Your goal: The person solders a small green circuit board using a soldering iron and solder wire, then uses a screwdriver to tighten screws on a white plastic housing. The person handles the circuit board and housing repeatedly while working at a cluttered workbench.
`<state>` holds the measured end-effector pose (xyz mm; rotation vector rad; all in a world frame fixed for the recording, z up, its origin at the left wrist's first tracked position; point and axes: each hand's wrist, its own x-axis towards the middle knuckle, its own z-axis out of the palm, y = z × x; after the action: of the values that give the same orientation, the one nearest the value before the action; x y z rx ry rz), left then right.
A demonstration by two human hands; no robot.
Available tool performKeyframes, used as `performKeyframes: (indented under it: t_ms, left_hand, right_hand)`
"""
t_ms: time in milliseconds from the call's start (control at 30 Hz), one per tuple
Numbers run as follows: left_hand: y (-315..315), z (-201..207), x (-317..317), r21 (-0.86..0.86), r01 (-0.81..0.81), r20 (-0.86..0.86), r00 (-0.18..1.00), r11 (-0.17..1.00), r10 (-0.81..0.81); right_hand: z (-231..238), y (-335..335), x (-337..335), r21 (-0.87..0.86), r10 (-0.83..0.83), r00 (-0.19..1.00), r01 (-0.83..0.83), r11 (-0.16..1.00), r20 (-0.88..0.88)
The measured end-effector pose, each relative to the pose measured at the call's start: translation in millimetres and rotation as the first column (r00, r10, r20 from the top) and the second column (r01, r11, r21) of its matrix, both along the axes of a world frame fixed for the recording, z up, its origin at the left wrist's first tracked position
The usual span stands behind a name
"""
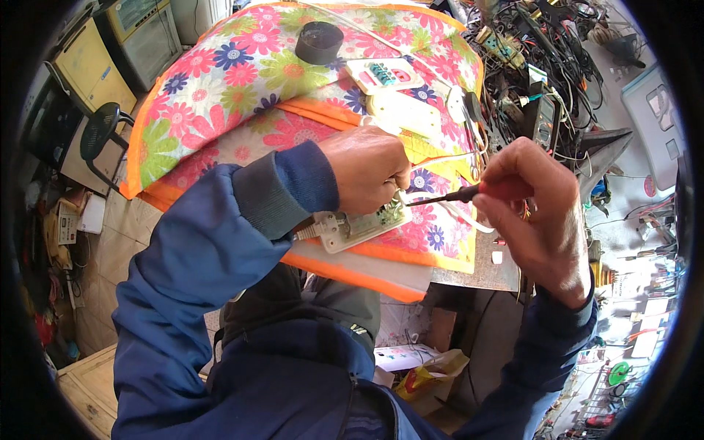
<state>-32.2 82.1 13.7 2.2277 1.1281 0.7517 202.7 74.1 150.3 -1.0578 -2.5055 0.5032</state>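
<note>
An opened white plastic casing [342, 236] with green and metal parts inside lies on the flowered cloth. A light cable [305, 233] enters its left end. My left hand [364, 165] is closed over the casing's far side, fingertips pinched; whatever they hold is hidden. My right hand [543, 213] grips a red-and-black screwdriver [463, 194], its thin tip pointing left at the casing's right end, close to my left fingertips. White wire [458, 213] loops from there toward the right. Beyond my left hand lie a cream cover [405, 114] and a white plate with teal parts [381, 74].
A black round roll [319, 42] sits at the back of the flowered cloth [213, 95]. Tangled cables [565, 44] and a multimeter [544, 121] crowd the right. A dark stool [106, 132] stands on the left. A yellow bag [440, 374] is below the table edge.
</note>
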Motion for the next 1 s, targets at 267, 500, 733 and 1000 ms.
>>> performKeyframes:
  t_ms: [267, 500, 733, 1000]
  left_hand:
    - [-0.6, 3.6, 1.7, -0.035, -0.023, -0.042, 0.999, 0.999, 0.022]
    - [0.5, 1.2, 1.3, -0.007, -0.024, -0.047, 0.999, 1.000, 0.024]
    - [0.8, -0.2, 1.0, 0.020, -0.013, -0.034, 0.999, 1.000, 0.013]
    - [0.5, 1.2, 1.7, -0.020, -0.010, -0.036, 0.999, 1.000, 0.010]
  right_hand:
    - [-2.6, -1.8, -2.6, 0.049, 0.002, 0.999, 0.000, 0.999, -0.032]
    - [-3.2, 2.0, 6.8, 0.090, -0.173, 0.974, 0.161, 0.983, 0.147]
    - [-8.4, -1.1, 3.2, 0.023, -0.031, 0.996, 0.033, 0.999, -0.078]
    - [-5.1, -3.2, -4.3, 0.091, -0.023, 0.999, 0.027, 0.995, -0.040]
